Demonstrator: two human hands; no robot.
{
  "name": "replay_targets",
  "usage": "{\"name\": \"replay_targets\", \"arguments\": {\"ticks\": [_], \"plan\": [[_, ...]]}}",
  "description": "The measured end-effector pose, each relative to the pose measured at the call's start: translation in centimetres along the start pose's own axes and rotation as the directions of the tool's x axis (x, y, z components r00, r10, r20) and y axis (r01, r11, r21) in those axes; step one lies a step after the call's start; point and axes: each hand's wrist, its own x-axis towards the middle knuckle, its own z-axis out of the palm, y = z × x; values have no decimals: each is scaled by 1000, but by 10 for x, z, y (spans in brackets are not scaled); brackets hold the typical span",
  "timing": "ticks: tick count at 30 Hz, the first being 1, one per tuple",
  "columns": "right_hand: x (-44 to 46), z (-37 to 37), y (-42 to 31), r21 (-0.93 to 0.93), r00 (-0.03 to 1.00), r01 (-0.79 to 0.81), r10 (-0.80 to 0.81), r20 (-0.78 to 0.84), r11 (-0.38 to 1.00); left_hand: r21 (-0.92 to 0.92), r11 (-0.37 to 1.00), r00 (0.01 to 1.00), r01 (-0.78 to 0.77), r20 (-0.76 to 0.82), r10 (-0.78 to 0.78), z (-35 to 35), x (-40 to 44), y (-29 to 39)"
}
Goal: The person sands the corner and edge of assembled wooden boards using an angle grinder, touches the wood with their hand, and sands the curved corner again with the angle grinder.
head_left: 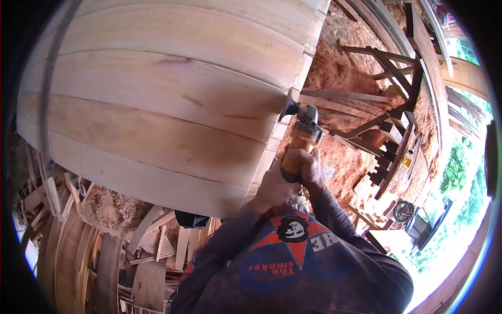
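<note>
Both of my hands are wrapped round the yellow-and-dark body of an angle grinder (302,137). My left hand (274,184) grips the rear of the body from the left side, and my right hand (312,170) closes on it from the right. At the far end of the tool, the disc (289,105) stands at the right edge of a broad pale panel of joined wooden planks (172,89). Whether the disc touches the wood I cannot tell. Brownish marks show on the planks near the disc.
Reddish sawdust (334,162) covers the ground on the right, with dark timber framing (397,78) above it. Scrap boards (110,261) are piled at lower left. A yellow bottle (408,158) and a wheeled vehicle (418,217) stand farther right.
</note>
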Motion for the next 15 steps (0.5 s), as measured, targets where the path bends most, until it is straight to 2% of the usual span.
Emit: {"name": "replay_targets", "arguments": {"ticks": [1,2,3,5,6,7,8,9,10,11,13,14,15], "plan": [[-5,9,-3,-64,999,9,-12,-42,998,-88,996,999,-3,53,8,-6,1,-5],[-11,18,-14,-180,999,38,-44,-25,983,-224,971,989,-84,103,110,-9,7,-22],[-14,26,-11,-201,994,87,-98,-45,976,-222,971,987,-85,112,112,-13,5,-22],[-17,34,-5,-210,978,176,-195,-72,962,-341,939,977,-48,178,115,-18,1,-19],[-18,30,-8,-210,979,173,-192,-74,962,-320,942,976,-102,150,157,-18,-2,-15],[-21,24,-15,-189,992,98,-112,-66,977,-323,941,977,-99,149,154,-15,-4,-10],[-22,16,-21,-173,998,20,-30,-51,985,-215,976,989,-37,132,66,-14,-8,10],[-12,5,-11,-54,997,73,-74,-14,996,-109,994,995,29,103,-18,-10,-9,22],[-5,-10,-5,17,998,56,-56,20,998,-27,1000,997,-4,71,6,-1,-4,16],[1,-17,-5,90,998,38,-43,55,995,-32,999,998,-6,63,8,5,-1,21],[15,-29,7,123,999,28,-32,30,992,134,988,997,71,-22,-68,15,5,32],[21,-31,9,166,999,15,-21,35,986,133,991,999,6,-45,0,18,7,29],[26,-34,12,210,999,0,-9,40,978,133,991,999,6,-47,0,20,10,25]]}}
